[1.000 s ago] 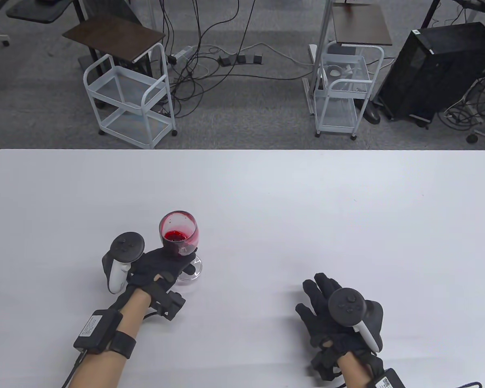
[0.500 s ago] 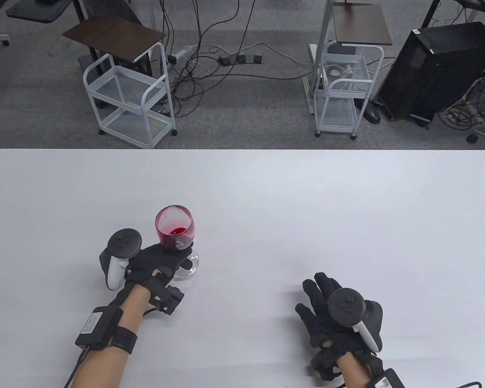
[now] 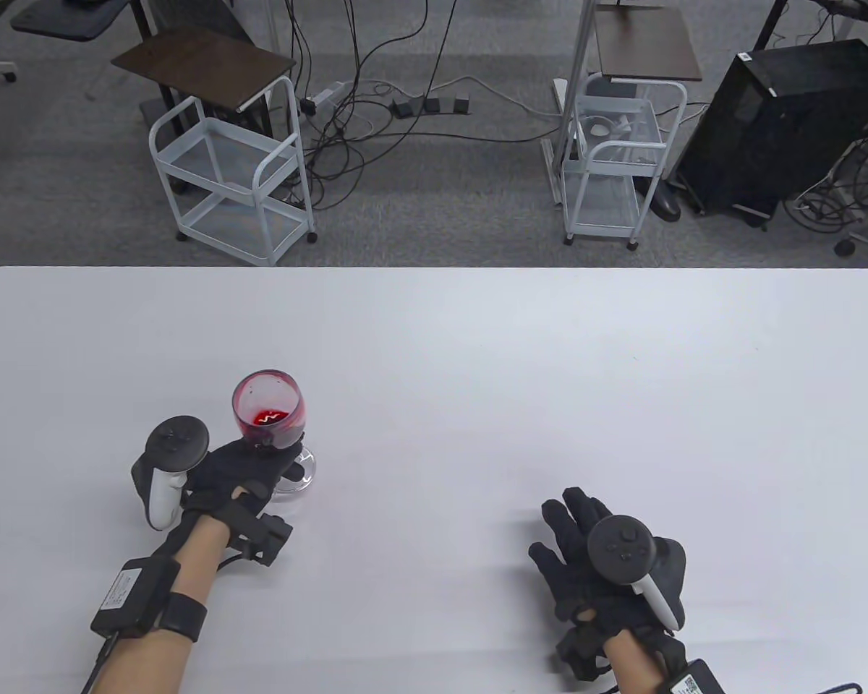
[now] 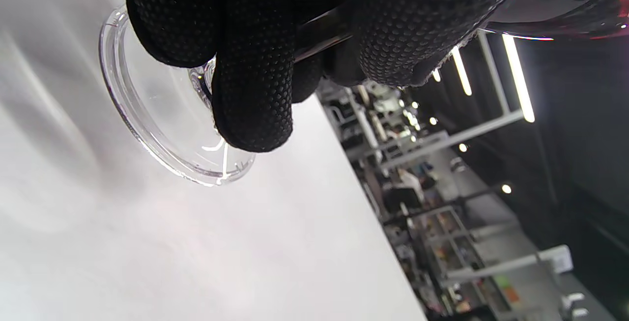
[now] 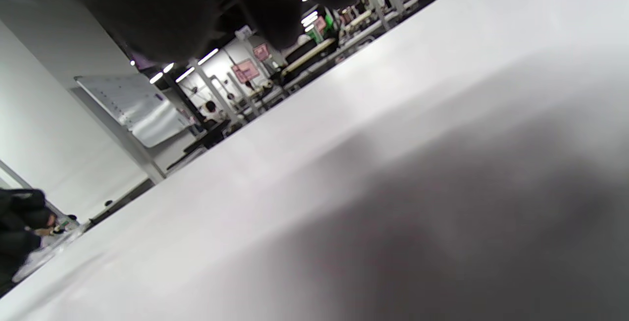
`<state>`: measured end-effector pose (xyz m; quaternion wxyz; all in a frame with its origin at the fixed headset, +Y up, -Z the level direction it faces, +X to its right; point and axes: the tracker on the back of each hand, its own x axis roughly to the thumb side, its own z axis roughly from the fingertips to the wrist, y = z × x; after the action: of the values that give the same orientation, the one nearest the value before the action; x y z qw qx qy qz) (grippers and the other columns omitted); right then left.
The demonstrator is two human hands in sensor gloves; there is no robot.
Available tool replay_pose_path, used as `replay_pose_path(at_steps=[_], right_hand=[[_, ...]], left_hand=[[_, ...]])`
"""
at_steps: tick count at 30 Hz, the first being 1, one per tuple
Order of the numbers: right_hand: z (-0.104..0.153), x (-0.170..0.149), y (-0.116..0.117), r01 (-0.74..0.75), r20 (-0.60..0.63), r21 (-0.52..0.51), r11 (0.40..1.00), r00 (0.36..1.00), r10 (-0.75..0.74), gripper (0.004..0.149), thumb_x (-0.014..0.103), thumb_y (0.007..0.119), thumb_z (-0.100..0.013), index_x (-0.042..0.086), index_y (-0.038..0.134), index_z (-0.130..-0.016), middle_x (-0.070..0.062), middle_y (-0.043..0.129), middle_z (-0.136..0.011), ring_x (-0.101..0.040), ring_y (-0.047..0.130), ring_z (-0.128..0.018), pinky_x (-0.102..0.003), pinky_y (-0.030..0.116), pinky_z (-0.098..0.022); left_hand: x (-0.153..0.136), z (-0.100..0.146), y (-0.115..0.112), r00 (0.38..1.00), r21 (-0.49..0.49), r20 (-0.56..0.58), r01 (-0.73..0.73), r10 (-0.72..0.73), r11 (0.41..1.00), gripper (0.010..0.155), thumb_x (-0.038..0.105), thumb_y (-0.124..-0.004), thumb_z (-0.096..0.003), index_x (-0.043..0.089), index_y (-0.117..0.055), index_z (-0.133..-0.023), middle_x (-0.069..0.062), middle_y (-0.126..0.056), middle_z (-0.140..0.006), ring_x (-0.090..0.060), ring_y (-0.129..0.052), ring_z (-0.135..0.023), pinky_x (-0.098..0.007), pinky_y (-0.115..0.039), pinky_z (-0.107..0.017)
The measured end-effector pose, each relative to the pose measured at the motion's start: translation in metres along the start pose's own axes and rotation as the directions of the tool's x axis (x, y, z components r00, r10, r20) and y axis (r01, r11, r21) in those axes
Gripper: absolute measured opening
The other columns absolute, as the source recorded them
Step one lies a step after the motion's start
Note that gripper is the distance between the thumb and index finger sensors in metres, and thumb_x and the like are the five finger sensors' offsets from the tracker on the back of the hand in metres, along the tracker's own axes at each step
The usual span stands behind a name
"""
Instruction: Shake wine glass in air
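Swirling red liquid [image 3: 268, 418] in wine glass [image 3: 270, 409]

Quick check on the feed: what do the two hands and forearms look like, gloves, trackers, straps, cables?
Both the left hand and right hand wear black gloves, dotted on the fingers. Each back carries a black-topped, white-handled tracker. Forearms are bare. The left wrist has a black strap and a labelled black box with a cable.
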<state>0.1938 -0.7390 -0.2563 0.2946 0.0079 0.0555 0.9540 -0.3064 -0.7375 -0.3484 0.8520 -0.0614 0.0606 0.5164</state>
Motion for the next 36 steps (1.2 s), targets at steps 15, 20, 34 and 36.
replay_pose_path(at_steps=[15,20,34,36], right_hand=[[0.000,0.000,0.000,0.002,-0.020,0.004,1.000,1.000,-0.002,0.067,0.052,0.074,-0.043,0.025,0.057,-0.101,-0.003,0.036,-0.116,-0.037,0.032,-0.106,-0.063,0.032,-0.074],[0.000,0.000,0.000,0.002,-0.022,0.006,1.000,1.000,-0.001,0.067,0.052,0.074,-0.043,0.025,0.057,-0.101,-0.003,0.036,-0.116,-0.036,0.032,-0.106,-0.063,0.032,-0.074],[-0.001,-0.001,0.000,0.010,-0.023,0.009,1.000,1.000,-0.009,0.067,0.052,0.074,-0.043,0.025,0.057,-0.101,-0.003,0.036,-0.116,-0.036,0.032,-0.106,-0.063,0.032,-0.074],[-0.001,-0.001,0.000,0.010,-0.024,0.010,1.000,1.000,-0.009,0.067,0.052,0.074,-0.043,0.025,0.057,-0.101,-0.003,0.036,-0.116,-0.037,0.032,-0.106,-0.063,0.032,-0.074]], left_hand=[[-0.040,0.006,0.039,0.995,0.050,-0.064,-0.073,0.077,0.996,0.044,0.039,-0.095,-0.0474,0.024,-0.092,-0.089,-0.009,-0.098,-0.091,-0.021,-0.120,-0.060,-0.044,-0.091,-0.056],[-0.045,0.003,0.033,0.993,0.045,-0.080,-0.083,0.086,0.996,0.045,0.040,-0.094,-0.0476,0.025,-0.091,-0.090,-0.009,-0.097,-0.093,-0.021,-0.120,-0.062,-0.044,-0.091,-0.058],[-0.049,-0.006,0.021,0.991,0.002,-0.115,-0.067,0.067,0.998,0.045,0.040,-0.093,-0.0486,0.027,-0.089,-0.091,-0.007,-0.095,-0.095,-0.020,-0.118,-0.066,-0.043,-0.089,-0.060],[-0.049,-0.006,0.021,0.991,0.002,-0.115,-0.064,0.063,0.998,0.045,0.040,-0.093,-0.0485,0.027,-0.089,-0.091,-0.007,-0.095,-0.095,-0.019,-0.118,-0.066,-0.043,-0.090,-0.060]])
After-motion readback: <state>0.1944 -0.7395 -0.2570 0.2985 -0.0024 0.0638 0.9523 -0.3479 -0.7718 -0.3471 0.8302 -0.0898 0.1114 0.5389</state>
